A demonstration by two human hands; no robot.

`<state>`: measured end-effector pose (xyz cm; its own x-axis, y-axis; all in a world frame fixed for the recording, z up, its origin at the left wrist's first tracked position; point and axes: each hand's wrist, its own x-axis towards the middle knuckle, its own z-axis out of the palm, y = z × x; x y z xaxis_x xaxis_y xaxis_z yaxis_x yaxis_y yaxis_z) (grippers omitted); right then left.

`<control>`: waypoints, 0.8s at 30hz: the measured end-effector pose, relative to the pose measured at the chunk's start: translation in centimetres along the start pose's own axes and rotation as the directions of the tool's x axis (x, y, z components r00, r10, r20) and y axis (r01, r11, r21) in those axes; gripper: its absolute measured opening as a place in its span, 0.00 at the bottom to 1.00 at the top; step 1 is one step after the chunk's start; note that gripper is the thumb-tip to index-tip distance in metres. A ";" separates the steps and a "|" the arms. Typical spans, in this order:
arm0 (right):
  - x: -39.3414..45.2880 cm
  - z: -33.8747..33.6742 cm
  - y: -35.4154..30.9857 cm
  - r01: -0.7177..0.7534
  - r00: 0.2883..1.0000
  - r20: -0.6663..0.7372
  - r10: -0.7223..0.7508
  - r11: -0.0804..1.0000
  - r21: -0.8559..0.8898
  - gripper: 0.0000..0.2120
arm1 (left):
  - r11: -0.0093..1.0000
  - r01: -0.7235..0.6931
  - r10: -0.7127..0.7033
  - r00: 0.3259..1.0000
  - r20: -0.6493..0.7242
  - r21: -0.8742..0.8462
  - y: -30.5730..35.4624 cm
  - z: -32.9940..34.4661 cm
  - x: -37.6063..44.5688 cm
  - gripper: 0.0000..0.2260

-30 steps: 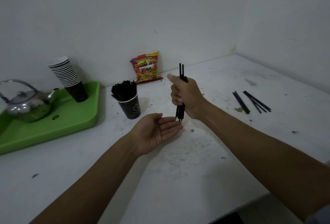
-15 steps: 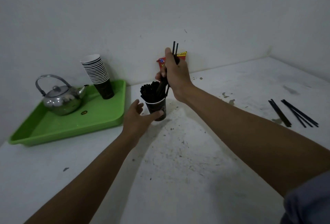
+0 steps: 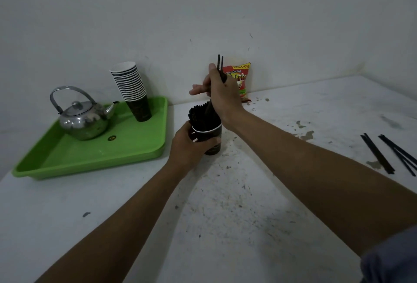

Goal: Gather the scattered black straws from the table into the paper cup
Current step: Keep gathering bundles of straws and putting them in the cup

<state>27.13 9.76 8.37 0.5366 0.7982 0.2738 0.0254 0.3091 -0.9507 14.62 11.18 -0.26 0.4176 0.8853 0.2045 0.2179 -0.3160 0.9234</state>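
You have the white table (image 3: 225, 226) running to walls at 12 o'clock and at 2 o'clock, where they meet in a corner; the widest bare stretch lies toward 6 o'clock, between your forearms. A green tray (image 3: 94, 158) sits at 9 o'clock, carrying a steel kettle (image 3: 83, 118) and a leaning stack of cups (image 3: 132, 88), and its right rim stands just beside the paper cup (image 3: 211, 140). A snack bag (image 3: 240, 79) leans on the wall at 12 o'clock behind your right hand.

Your left hand (image 3: 187, 147) grips the paper cup round its left side, fingers curled over the front wall. The cup stands upright on the table, packed with black straws (image 3: 203, 115). Your right hand (image 3: 222, 92) is directly above the cup, fingers curled round a held bundle of straws (image 3: 220, 63), one finger sticking out to the left.

That bundle stands nearly upright, long axis running 12 to 6, tips showing above your fist and its lower end down among the straws in the cup. The loose straws (image 3: 388, 151) lie flat at 3 o'clock, well apart from the cup, pointing roughly 11 to 5.
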 end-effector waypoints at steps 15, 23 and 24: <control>-0.6 -0.2 1.9 -0.057 0.998 0.019 0.057 0.998 -0.021 0.15 | 1.000 -0.026 0.027 1.000 0.013 -0.002 -0.2 -0.1 0.0 0.29; -0.9 -0.1 0.8 0.089 0.996 -0.005 -0.090 0.995 -0.050 0.13 | 0.999 -0.026 0.026 0.999 0.025 -0.023 -0.5 -0.1 0.3 0.29; -0.8 0.0 0.8 0.096 0.995 0.002 -0.096 0.993 -0.073 0.13 | 0.999 -0.026 0.027 0.999 0.027 -0.026 -0.5 -0.1 0.3 0.29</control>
<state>26.77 9.37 7.41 0.5302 0.7658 0.3639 0.1381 0.3455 -0.9282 14.54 11.63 -0.67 0.4472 0.8670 0.2199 0.1844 -0.3300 0.9258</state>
